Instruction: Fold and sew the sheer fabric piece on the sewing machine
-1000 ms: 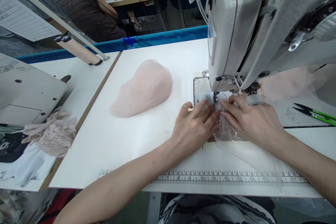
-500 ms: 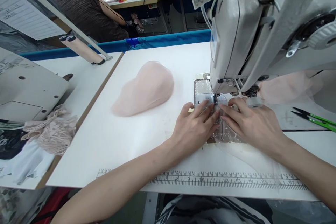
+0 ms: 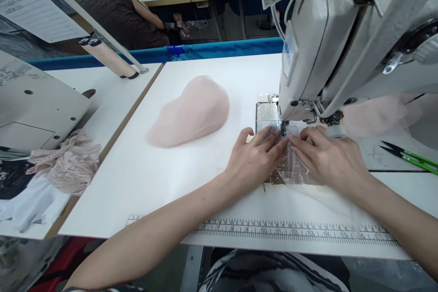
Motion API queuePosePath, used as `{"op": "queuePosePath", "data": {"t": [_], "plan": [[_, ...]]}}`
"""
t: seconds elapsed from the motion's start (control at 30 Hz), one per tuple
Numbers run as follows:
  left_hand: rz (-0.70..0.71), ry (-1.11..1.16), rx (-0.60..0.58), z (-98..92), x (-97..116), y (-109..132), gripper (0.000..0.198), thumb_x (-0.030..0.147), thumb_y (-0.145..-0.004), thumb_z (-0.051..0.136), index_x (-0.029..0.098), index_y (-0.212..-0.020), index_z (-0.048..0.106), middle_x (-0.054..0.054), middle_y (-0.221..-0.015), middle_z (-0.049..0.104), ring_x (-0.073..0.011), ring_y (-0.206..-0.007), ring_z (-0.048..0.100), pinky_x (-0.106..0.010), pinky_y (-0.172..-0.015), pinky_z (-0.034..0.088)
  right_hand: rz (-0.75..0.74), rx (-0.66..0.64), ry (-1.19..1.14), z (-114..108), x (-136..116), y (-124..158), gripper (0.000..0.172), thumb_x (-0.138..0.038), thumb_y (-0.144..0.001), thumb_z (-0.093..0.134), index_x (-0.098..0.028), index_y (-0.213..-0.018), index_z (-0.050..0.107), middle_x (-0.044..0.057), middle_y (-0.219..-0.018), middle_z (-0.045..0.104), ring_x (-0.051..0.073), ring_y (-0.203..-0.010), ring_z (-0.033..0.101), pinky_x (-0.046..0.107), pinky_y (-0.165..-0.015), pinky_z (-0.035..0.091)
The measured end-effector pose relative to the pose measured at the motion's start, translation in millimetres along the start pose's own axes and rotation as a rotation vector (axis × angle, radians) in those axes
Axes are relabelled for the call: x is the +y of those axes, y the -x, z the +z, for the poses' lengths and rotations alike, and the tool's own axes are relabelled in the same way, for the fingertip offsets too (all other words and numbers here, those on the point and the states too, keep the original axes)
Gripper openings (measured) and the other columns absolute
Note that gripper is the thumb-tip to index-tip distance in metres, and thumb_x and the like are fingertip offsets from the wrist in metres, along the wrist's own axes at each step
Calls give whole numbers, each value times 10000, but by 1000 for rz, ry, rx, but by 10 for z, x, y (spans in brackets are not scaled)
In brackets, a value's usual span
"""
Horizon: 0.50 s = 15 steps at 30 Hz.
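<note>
My left hand (image 3: 258, 155) lies on the machine bed, its fingers stretched out and pressing on a piece of thin sheer fabric (image 3: 294, 174) just left of the presser foot (image 3: 284, 128). My right hand (image 3: 330, 157) has its fingers bent together at the fabric's edge, right of the foot. The fabric trails toward me over the shiny plate and the white table. Above both hands stands the white sewing machine (image 3: 308, 50). The fingertips partly cover the fabric at the needle.
A pale pink sheer piece (image 3: 201, 112) lies on the table to the left. More pink fabric (image 3: 372, 114) is behind the machine's arm. Green thread snips (image 3: 410, 156) rest at the right. A ruler strip (image 3: 273, 232) runs along the front edge. Another person (image 3: 112, 13) sits beyond.
The view has shifted slightly, with the machine appearing a little further right. Both hands stay close beside the presser foot, with little visible finger movement.
</note>
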<state>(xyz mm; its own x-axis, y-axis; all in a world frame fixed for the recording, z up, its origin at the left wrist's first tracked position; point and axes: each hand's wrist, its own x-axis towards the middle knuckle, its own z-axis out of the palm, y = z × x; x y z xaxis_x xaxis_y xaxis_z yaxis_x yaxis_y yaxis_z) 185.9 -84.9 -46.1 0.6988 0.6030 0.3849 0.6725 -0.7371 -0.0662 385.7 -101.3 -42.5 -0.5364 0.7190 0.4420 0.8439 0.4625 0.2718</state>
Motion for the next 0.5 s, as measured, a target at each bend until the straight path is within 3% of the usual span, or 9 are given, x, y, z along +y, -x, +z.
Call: {"op": "queuePosePath", "data": {"t": [0.13, 0.23, 0.33, 0.4, 0.43, 0.5], "plan": [[3, 22, 28, -1, -3, -7, 293, 296, -974, 445, 204, -1202, 605, -53, -1247, 625, -227, -1178, 519, -406, -909, 324, 6, -30, -37, -24, 27, 11, 256, -261, -928, 491, -198, -1030, 717, 54, -828, 714, 120, -520, 523, 285, -480, 280], [6, 108, 4, -69, -15, -18, 268, 276, -966, 456, 206, -1154, 633, -47, -1220, 634, -211, -1088, 558, -378, -860, 351, 31, -76, -215, -146, 60, 37, 263, -283, -933, 480, -212, -1038, 711, 45, -859, 701, 117, -562, 558, 274, -506, 354], [46, 279, -133, -184, -75, -34, 342, 420, -947, 468, 201, -1151, 634, -54, -1164, 649, -188, -967, 593, -338, -788, 376, 47, -239, -476, -293, 89, 73, 291, -427, -867, 569, -237, -1052, 690, 38, -975, 663, 115, -611, 591, 255, -501, 410], [109, 356, -240, -247, -130, -42, 484, 557, -875, 522, 192, -1180, 615, -69, -1176, 636, -194, -947, 601, -335, -783, 384, 24, -346, -558, -354, 105, 97, 246, -419, -843, 595, -245, -991, 686, 29, -1034, 636, 106, -595, 589, 248, -465, 410], [142, 367, -269, -264, -154, -44, 500, 567, -855, 548, 193, -1180, 613, -70, -1195, 626, -197, -957, 604, -335, -791, 386, 20, -375, -576, -370, 112, 108, 188, -372, -859, 578, -242, -943, 684, 25, -1042, 630, 103, -589, 587, 246, -458, 407], [173, 362, -267, -269, -179, -48, 349, 447, -898, 551, 202, -1134, 629, -54, -1211, 621, -183, -973, 610, -321, -797, 390, 53, -397, -633, -382, 124, 122, 171, -277, -901, 507, -233, -879, 671, 17, -992, 640, 100, -587, 587, 242, -464, 408]]}}
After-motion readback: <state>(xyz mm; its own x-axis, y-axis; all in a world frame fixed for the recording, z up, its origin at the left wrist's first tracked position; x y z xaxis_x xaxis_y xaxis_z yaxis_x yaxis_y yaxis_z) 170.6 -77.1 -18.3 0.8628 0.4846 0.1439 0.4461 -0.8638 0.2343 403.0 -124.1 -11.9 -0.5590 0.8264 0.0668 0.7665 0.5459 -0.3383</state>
